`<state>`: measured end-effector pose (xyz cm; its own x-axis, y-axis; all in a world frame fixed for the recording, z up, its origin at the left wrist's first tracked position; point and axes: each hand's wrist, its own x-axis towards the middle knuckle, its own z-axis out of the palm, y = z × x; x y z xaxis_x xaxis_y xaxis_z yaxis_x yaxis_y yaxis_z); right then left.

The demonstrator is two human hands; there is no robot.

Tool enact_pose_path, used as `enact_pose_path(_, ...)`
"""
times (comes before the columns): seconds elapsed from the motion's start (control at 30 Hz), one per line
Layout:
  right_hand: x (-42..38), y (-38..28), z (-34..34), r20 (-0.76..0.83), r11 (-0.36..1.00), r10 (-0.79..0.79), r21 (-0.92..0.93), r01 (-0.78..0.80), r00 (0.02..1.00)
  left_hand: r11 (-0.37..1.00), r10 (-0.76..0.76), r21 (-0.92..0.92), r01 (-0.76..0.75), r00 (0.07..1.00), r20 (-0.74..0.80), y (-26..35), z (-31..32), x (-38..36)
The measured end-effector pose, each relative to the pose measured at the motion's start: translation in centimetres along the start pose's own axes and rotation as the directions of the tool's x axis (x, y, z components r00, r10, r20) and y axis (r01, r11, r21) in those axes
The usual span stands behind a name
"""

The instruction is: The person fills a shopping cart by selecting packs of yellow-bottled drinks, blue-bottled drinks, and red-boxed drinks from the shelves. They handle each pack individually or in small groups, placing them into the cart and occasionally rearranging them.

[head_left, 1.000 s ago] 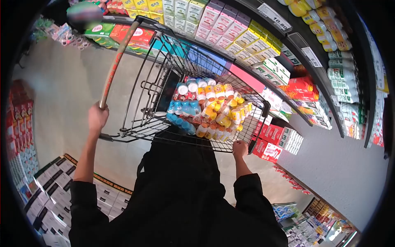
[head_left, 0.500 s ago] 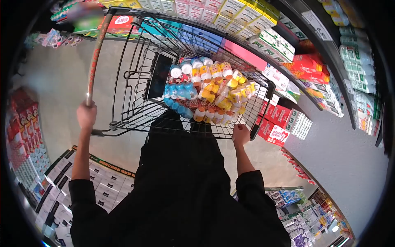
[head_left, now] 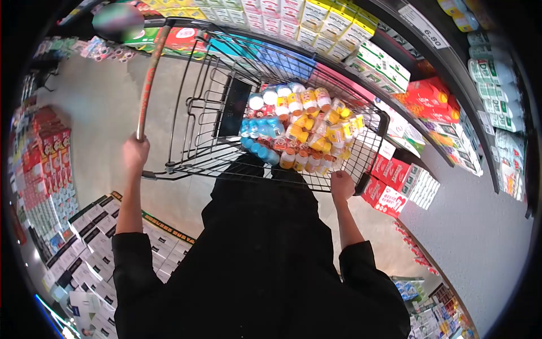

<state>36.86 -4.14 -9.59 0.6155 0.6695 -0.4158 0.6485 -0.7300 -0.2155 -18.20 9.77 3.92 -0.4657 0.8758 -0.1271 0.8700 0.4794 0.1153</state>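
A black wire shopping cart [head_left: 234,107] stands sideways before me, its handle to the left. My left hand [head_left: 135,152] is closed around the near end of the cart's handle [head_left: 149,85]. Toward the opposite end, my right hand [head_left: 342,185] grips the near top rim of the wire basket, close to the corner. Inside lie shrink-wrapped packs: blue-capped bottles [head_left: 262,129] on the left, small bottles with yellow and white labels [head_left: 302,101] on the right. Some red packaging shows between them, mostly hidden.
Shelves of boxed drinks [head_left: 333,22] run along the far side, with a price tag [head_left: 423,25] on one edge. Red cartons [head_left: 389,175] stand beyond the cart's right corner. Stacked white cartons [head_left: 101,248] are at lower left, red packs [head_left: 53,152] at far left.
Cart, hands and surrounding shelves all sit slightly farther right in the view, the cart a little more than the shelves. Both hands keep their grip.
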Motion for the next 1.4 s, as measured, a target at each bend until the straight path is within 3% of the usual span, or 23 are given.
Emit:
enact_pose_path(0.03, 0.5, 0.5, 0.0, 0.000, 1.000, 0.000, 0.000, 0.000, 1.000, 1.000, 0.000, 0.000, 0.000, 1.000, 0.000, 0.3, 0.5, 0.0)
enact_pose_path(0.13, 1.4, -1.5, 0.9, -0.005, 0.915, -0.236, 0.336, 0.224, 0.972, 1.000, -0.013, 0.011, 0.013, 1.000, -0.001, 0.9, -0.3, -1.0)
enact_pose_path(0.17, 3.0, -3.0, 2.0, -0.019, 0.907, -0.256, 0.342, 0.247, 0.967, 1.000, -0.022, -0.001, 0.022, 1.000, -0.022, 1.1, -0.3, -1.0)
enact_pose_path(0.23, 6.6, -5.8, 5.3, 0.037, 0.716, -0.419, 0.628, 0.305, 0.907, 0.999, -0.031, 0.008, 0.031, 0.999, -0.043, 1.5, -0.2, -0.5)
enact_pose_path(0.37, 9.9, -11.3, 9.5, 0.020, 0.766, -0.354, 0.580, 0.278, 0.935, 0.993, -0.076, 0.094, 0.073, 0.997, 0.028, 1.0, -0.2, -2.0)
enact_pose_path(0.43, 13.7, -13.3, 11.2, 0.211, 0.563, -0.012, 0.809, -0.168, 0.977, 0.986, -0.106, 0.129, 0.102, 0.994, 0.026, 1.8, -0.2, -2.0)
enact_pose_path(0.5, 15.9, -15.4, 8.9, 0.435, 0.577, 0.070, 0.716, -0.392, 0.898, 0.996, -0.065, 0.066, 0.064, 0.998, 0.021, 1.1, 0.8, -1.9)
enact_pose_path(0.53, 15.2, -16.6, 7.8, 0.485, 0.474, 0.102, 0.744, -0.472, 0.868, 0.996, -0.075, 0.046, 0.074, 0.997, 0.021, 0.9, 0.8, -2.0)
enact_pose_path(0.57, 15.2, -16.6, 8.6, 0.493, 0.483, 0.100, 0.736, -0.475, 0.865, 0.995, -0.088, 0.050, 0.086, 0.996, 0.025, 0.7, 0.5, -1.8)
enact_pose_path(0.67, 17.2, -14.9, 9.4, 0.615, 0.230, 0.144, 0.742, -0.630, 0.776, 0.992, -0.109, 0.072, 0.107, 0.993, 0.033, 1.2, 0.6, -2.8)
enact_pose_path(0.8, 16.5, -15.7, 8.6, 0.587, 0.147, 0.207, 0.772, -0.618, 0.782, 0.993, -0.088, 0.084, 0.085, 0.995, 0.037, 1.8, 0.4, -2.4)
enact_pose_path(0.87, 17.1, -16.9, 8.2, 0.549, 0.122, 0.322, 0.784, -0.609, 0.771, 0.994, -0.097, 0.053, 0.095, 0.995, 0.037, 1.8, 0.6, -2.4)
enact_pose_path(0.97, 13.4, -18.4, 5.3, 0.438, 0.242, 0.329, 0.817, -0.523, 0.836, 0.994, -0.103, 0.023, 0.102, 0.994, 0.037, 2.1, 0.5, -2.4)
enact_pose_path(1.1, 9.5, -17.9, 1.7, 0.242, 0.268, 0.360, 0.898, -0.349, 0.901, 0.997, -0.048, -0.056, 0.050, 0.998, 0.051, 2.4, 1.2, -1.8)
enact_pose_path(1.13, 6.6, -18.0, -1.7, 0.278, 0.251, 0.183, 0.914, -0.319, 0.943, 0.996, -0.058, -0.069, 0.064, 0.995, 0.080, 2.7, 1.1, -1.7)
enact_pose_path(1.17, 5.2, -17.5, -3.8, 0.256, 0.247, 0.195, 0.921, -0.300, 0.947, 0.995, -0.038, -0.088, 0.045, 0.996, 0.084, 2.7, 0.8, -1.7)
enact_pose_path(1.23, 2.9, -16.6, -6.6, 0.168, 0.360, -0.112, 0.925, -0.117, 0.979, 0.952, -0.058, -0.297, 0.073, 0.997, 0.058, 1.9, 0.1, -2.4)
enact_pose_path(1.3, 0.0, -16.0, -12.1, 0.169, 0.336, -0.169, 0.936, -0.104, 0.971, 0.837, 0.106, -0.493, -0.239, 0.953, -0.283, 2.9, 2.4, -2.1)
enact_pose_path(1.33, -1.0, -15.7, -13.7, 0.145, 0.404, -0.156, 0.912, -0.071, 0.977, 0.629, 0.087, -0.735, -0.254, 0.962, -0.257, 5.0, 2.0, -3.3)
enact_pose_path(1.37, -1.9, -15.1, -14.8, 0.093, 0.360, -0.267, 0.933, 0.010, 0.959, 0.652, 0.225, -0.642, -0.404, 0.911, -0.346, 7.1, 1.5, -4.1)
enact_pose_path(1.4, -2.5, -15.2, -15.8, 0.080, 0.334, -0.324, 0.942, 0.035, 0.943, 0.491, 0.311, -0.777, -0.395, 0.912, -0.268, 10.6, 0.0, -5.3)
